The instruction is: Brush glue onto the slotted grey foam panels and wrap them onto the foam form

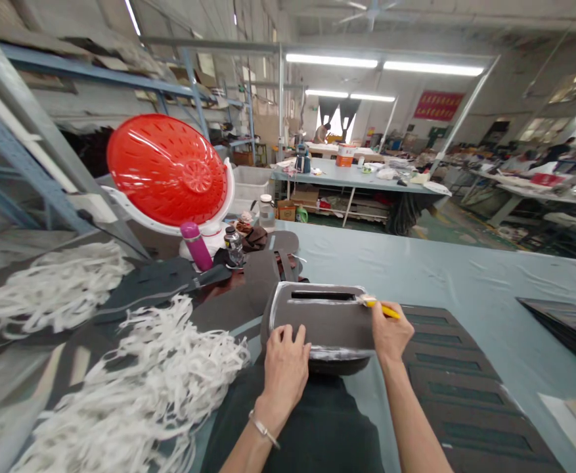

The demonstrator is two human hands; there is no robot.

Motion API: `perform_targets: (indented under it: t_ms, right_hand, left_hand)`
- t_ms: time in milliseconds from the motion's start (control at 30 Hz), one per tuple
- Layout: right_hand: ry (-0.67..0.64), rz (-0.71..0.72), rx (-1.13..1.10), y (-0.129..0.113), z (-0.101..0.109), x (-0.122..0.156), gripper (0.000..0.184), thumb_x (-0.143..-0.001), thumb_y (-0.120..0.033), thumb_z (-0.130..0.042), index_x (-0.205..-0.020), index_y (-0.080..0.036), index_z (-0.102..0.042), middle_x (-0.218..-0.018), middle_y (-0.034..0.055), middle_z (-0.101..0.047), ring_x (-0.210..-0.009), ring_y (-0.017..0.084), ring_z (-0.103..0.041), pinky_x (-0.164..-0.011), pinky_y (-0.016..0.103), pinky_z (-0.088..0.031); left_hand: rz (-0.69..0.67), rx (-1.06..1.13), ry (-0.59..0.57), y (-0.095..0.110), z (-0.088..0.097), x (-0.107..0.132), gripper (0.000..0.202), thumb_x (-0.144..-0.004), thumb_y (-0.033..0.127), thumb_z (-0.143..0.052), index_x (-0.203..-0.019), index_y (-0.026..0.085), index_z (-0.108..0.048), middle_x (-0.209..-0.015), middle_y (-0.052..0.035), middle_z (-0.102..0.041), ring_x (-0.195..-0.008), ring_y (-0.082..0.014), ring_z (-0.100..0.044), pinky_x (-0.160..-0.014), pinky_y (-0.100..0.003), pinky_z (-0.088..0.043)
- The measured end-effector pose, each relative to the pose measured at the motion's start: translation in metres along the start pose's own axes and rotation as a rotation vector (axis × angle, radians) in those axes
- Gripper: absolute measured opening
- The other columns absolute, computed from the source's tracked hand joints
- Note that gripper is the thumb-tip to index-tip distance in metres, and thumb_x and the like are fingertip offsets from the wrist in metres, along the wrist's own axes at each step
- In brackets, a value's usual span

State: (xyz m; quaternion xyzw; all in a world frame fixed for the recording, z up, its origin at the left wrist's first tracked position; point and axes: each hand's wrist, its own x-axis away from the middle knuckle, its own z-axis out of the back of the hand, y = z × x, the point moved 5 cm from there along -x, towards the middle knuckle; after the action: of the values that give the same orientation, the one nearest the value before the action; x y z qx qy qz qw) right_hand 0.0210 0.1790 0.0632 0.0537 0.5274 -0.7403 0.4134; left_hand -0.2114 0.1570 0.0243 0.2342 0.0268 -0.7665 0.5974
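A dark grey foam piece [324, 320] with a slot near its far edge lies on the table in front of me. My left hand [286, 368] rests flat on its near left part, fingers spread. My right hand [390, 334] is closed on a yellow-handled brush [377, 305], whose tip touches the piece's far right corner. A shiny wet strip runs along the piece's edges.
A row of similar dark slotted pieces [460, 387] lies to the right. Heaps of white strips [134, 387] cover the left. Behind stand a red fan [169, 172], a pink bottle [196, 246] and small jars. The grey table [416, 263] extends far; people work in the distance.
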Motion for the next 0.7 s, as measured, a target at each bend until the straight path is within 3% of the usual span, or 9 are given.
perform_targets:
  t_ms: [67, 167, 267, 333, 433, 500, 600, 700]
  right_hand:
    - [-0.131, 0.091, -0.115, -0.028, -0.023, 0.012, 0.022, -0.083, -0.038, -0.048, -0.085, -0.022, -0.064, -0.079, 0.0036, -0.067, -0.069, 0.017, -0.06, -0.069, 0.027, -0.043]
    - [-0.42, 0.216, -0.323, -0.076, -0.076, 0.044, 0.02, -0.085, -0.037, -0.047, -0.088, -0.025, -0.063, -0.08, -0.0009, -0.067, -0.068, 0.014, -0.059, -0.068, 0.024, -0.045]
    - [-0.507, 0.227, -0.302, -0.079, -0.099, 0.05, 0.019, -0.084, -0.037, -0.048, -0.084, -0.026, -0.064, -0.072, -0.002, -0.066, -0.061, 0.014, -0.058, -0.063, 0.023, -0.043]
    - [-0.41, 0.175, -0.165, -0.05, -0.085, 0.03, 0.02, -0.083, -0.037, -0.048, -0.082, -0.026, -0.065, -0.068, -0.001, -0.065, -0.059, 0.015, -0.057, -0.061, 0.023, -0.041]
    - [-0.151, 0.037, 0.107, 0.006, -0.036, -0.013, 0.024, -0.079, -0.039, -0.048, -0.077, -0.023, -0.066, -0.063, 0.0015, -0.063, -0.058, 0.016, -0.055, -0.058, 0.024, -0.037]
    - [-0.025, -0.007, 0.187, 0.032, -0.005, -0.032, 0.028, -0.079, -0.04, -0.047, -0.078, -0.02, -0.067, -0.064, 0.0034, -0.063, -0.058, 0.016, -0.055, -0.059, 0.024, -0.036]
    - [-0.01, -0.033, 0.071, 0.051, 0.019, -0.034, 0.033, -0.08, -0.044, -0.047, -0.09, -0.02, -0.067, -0.068, 0.0034, -0.065, -0.061, 0.015, -0.057, -0.061, 0.023, -0.038]
    - [-0.11, -0.124, -0.013, 0.063, 0.022, -0.017, 0.036, -0.08, -0.047, -0.048, -0.099, -0.023, -0.066, -0.069, 0.0019, -0.066, -0.064, 0.016, -0.06, -0.063, 0.024, -0.041]
  left_hand:
    - [-0.004, -0.013, -0.002, 0.002, 0.0, -0.001, 0.034, -0.089, 0.03, -0.044, -0.122, 0.023, -0.053, -0.103, -0.0075, -0.049, -0.102, -0.0235, -0.042, -0.088, -0.041, -0.039]
    - [-0.001, -0.034, -0.008, 0.003, -0.001, -0.002, 0.033, -0.09, 0.028, -0.042, -0.121, 0.023, -0.054, -0.103, -0.0076, -0.049, -0.102, -0.0235, -0.042, -0.086, -0.04, -0.04]
    - [-0.006, -0.037, -0.012, 0.002, -0.002, -0.002, 0.033, -0.091, 0.027, -0.04, -0.121, 0.024, -0.054, -0.103, -0.0073, -0.049, -0.101, -0.023, -0.043, -0.085, -0.038, -0.04]
    - [-0.001, -0.034, -0.007, 0.001, -0.001, -0.001, 0.033, -0.091, 0.027, -0.039, -0.121, 0.025, -0.053, -0.103, -0.007, -0.049, -0.101, -0.0229, -0.044, -0.084, -0.037, -0.04]
    - [0.006, -0.036, 0.001, 0.002, 0.0, -0.002, 0.032, -0.091, 0.028, -0.04, -0.119, 0.026, -0.054, -0.102, -0.0068, -0.05, -0.1, -0.0228, -0.044, -0.083, -0.037, -0.04]
    - [0.023, -0.037, -0.005, 0.005, 0.001, -0.006, 0.029, -0.091, 0.029, -0.04, -0.113, 0.024, -0.057, -0.099, -0.0071, -0.05, -0.097, -0.0228, -0.045, -0.082, -0.037, -0.039]
    - [0.06, 0.022, -0.071, 0.014, -0.003, -0.019, 0.027, -0.091, 0.03, -0.037, -0.097, 0.02, -0.061, -0.094, -0.0076, -0.052, -0.091, -0.0224, -0.049, -0.081, -0.038, -0.04]
    - [0.073, 0.279, -0.19, 0.034, -0.018, -0.038, 0.027, -0.092, 0.026, -0.034, -0.101, 0.02, -0.058, -0.098, -0.0075, -0.055, -0.089, -0.0193, -0.054, -0.081, -0.033, -0.041]
